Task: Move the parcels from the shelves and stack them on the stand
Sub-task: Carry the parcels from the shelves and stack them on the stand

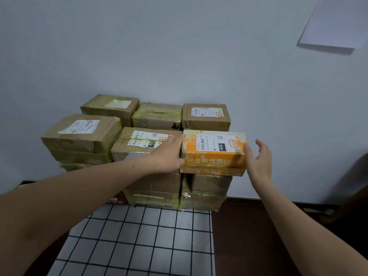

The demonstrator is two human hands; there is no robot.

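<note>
Atop front-right stack (205, 192) | orange parcel (214, 150), white label, taped | left grip (169, 154) flat against it | right grip (259, 160) splayed beside

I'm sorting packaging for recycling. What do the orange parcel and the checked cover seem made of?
Orange parcel: likely printed cardboard under glossy clear tape, judging by glare and wrinkles. Checked cover: probably matte cloth; no shine, slightly wavy edge.

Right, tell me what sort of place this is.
Probably a small indoor parcel storage or sorting corner. Taped brown cardboard parcels with printed shipping labels are stacked against a plain white wall, an orange taped parcel among them, on a white cloth with black grid lines.
</note>
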